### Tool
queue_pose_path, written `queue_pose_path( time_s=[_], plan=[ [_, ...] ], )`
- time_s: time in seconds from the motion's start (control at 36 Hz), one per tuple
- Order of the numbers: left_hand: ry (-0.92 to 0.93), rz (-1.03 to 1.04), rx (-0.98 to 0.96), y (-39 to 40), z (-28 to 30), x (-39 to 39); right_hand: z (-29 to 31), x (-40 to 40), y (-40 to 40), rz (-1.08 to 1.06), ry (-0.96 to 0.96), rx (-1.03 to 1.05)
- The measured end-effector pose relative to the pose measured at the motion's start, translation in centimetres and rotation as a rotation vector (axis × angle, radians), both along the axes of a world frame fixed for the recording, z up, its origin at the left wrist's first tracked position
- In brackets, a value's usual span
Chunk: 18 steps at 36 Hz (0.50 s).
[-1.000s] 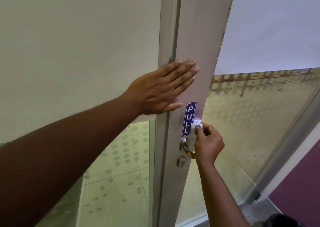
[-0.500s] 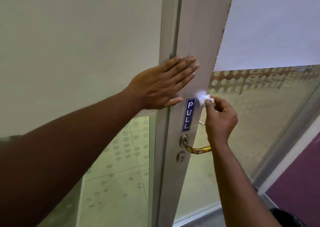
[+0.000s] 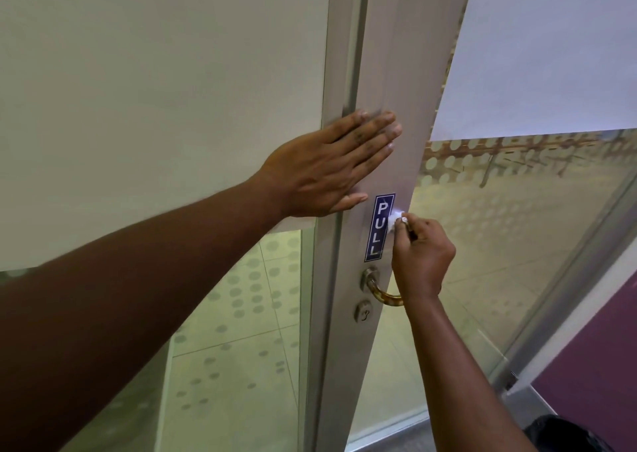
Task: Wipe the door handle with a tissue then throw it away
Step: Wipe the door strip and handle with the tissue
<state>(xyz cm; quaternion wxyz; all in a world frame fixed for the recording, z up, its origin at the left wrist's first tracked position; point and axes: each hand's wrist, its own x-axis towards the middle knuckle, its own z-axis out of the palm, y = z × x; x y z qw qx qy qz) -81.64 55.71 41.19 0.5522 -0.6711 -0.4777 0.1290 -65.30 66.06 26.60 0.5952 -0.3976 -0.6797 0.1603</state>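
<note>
Tissue (image 3: 395, 220), a small white wad, sits just right of centre in the frame, pinched in the curled fingertips of the right hand (image 3: 423, 260) and pressed against the door frame (image 3: 386, 106) at the right edge of the blue PULL sticker (image 3: 379, 227). The wad is too crumpled and blurred to show any long axis. That hand's forearm rises from the lower right of the frame, and its wrist covers the far end of the door handle (image 3: 381, 291). Only the near part of the handle shows, below centre: a brass lever running sideways to the right from its round silver base on the frame. A round keyhole (image 3: 364, 312) lies just under it.

Further up, the left hand (image 3: 324, 172) lies open and flat, fingers spread toward the upper right, palm against the frame and the pane beside it, holding nothing.

The sticker's long axis is upright, its letters stacked. Beyond, frosted panels with dotted bands fill both sides, a pale tiled floor (image 3: 227, 365) shows through the glass, and a purple wall (image 3: 593, 365) stands at the lower right.
</note>
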Motion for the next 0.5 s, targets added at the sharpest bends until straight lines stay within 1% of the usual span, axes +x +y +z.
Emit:
queue_pose_path(
  time_s=[0.14, 0.25, 0.31, 0.42, 0.5],
  plan=[
    [0.0, 0.011, -0.004, 0.1, 0.0, 0.0, 1.5, -0.1, 0.4, -0.013, 0.002, 0.066],
    [-0.005, 0.003, -0.001, 0.1, 0.0, 0.1, 0.8, -0.1, 0.1, 0.042, -0.044, 0.169],
    [-0.009, 0.001, -0.006, 0.0, 0.0, 0.1, 0.2, -0.1, -0.2, 0.043, -0.079, 0.185],
    [0.014, -0.008, 0.019, 0.0, 0.0, 0.1, -0.9, 0.5, -0.2, 0.044, -0.132, 0.111],
    [0.022, -0.008, 0.024, 0.0, 0.0, 0.0, -0.6, 1.4, 0.1, 0.03, -0.124, -0.022]
  ],
)
